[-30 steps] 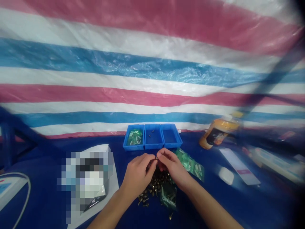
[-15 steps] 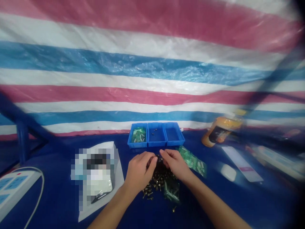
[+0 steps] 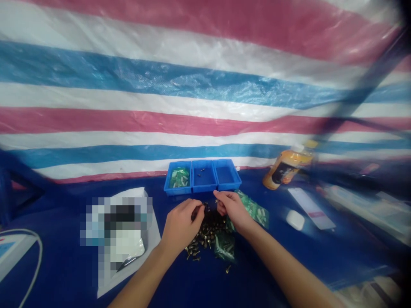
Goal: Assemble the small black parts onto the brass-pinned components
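The left hand (image 3: 181, 226) is nearly closed, thumb and forefinger pinching a thin dark screw (image 3: 198, 210) whose long axis tilts from lower left up to the right, its upper end pointing toward the right hand. The right hand (image 3: 231, 209) reaches in from the other side, its fingers (image 3: 221, 196) drawn narrowly together; whether they hold anything is too small to tell. A heap of brass screws (image 3: 207, 235) lies directly under and between the hands, spilling toward the viewer, with a few strays around it. A green bag (image 3: 224, 247) lies in the heap's near edge, and another (image 3: 253, 209) lies just beyond the right hand.

On the blue desk (image 3: 64, 273), left of the heap, a pixelated packet (image 3: 118, 239) sits on white paper (image 3: 150, 241). Just past the hands stands a blue three-part tray (image 3: 202, 176), nearer the right hand's fingertips: a green bag (image 3: 179, 178) fills the left part, and a few screws (image 3: 201, 171) lie in the middle. Farther right stands an orange bottle (image 3: 287, 169), its label unreadable. A striped tarp (image 3: 205, 124) closes the view.
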A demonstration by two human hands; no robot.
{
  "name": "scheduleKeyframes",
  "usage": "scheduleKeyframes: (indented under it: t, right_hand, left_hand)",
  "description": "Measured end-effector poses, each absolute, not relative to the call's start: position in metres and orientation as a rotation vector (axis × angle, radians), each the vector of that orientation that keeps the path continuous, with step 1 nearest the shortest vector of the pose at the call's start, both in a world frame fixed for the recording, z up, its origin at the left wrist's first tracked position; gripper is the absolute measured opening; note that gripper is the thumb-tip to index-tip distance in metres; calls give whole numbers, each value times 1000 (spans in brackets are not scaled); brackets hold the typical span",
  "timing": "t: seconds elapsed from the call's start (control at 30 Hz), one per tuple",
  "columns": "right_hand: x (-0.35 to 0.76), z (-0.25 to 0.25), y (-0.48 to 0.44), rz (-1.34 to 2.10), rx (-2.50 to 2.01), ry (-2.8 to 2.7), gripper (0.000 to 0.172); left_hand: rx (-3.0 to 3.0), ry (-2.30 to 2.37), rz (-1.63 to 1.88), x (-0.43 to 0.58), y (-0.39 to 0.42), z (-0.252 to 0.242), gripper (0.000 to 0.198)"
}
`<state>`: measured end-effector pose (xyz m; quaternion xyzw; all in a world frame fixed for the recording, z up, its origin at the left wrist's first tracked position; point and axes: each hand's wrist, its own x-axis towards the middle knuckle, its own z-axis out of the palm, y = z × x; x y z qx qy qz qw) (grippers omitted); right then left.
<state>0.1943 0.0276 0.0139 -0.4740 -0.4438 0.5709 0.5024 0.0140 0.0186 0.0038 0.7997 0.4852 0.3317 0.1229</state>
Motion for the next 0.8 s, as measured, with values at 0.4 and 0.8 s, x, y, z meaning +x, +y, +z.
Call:
scheduleKeyframes:
  t: [0.4, 0.8]
  right_hand:
    - [197, 14, 30, 1334, -1146, -1020, 47]
    - [197, 17, 29, 1304, -1188, -993, 40]
  left_hand:
    - [2304, 1246, 1210, 9, 11, 11, 18]
    - [2388, 1261, 1050, 14, 11, 8, 29]
